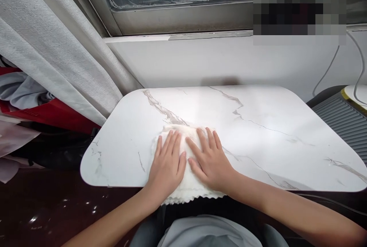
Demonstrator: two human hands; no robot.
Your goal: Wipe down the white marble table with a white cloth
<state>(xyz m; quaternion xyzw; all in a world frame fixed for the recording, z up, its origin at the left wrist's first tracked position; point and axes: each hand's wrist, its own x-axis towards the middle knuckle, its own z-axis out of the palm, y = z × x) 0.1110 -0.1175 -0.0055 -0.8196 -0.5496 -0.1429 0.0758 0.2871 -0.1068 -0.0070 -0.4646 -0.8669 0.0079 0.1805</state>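
A cream-white cloth (187, 182) with a scalloped edge lies flat on the white marbled tabletop (266, 113), its near edge hanging over the front. My left hand (168, 159) rests palm down on the cloth's left part, fingers stretched out and close together. On the right part lies my right hand (210, 159), also palm down, with its fingers spread. The two thumbs point toward each other, with a strip of cloth showing between them. Parts of the cloth are hidden beneath both hands.
Behind the table are a white wall (177, 59) and a window frame (183, 21). A light curtain (65, 36) hangs at the left, beside a red container (54, 115) with clothes. On the right stands a grey ribbed object (344, 121) near a white cable (359, 59).
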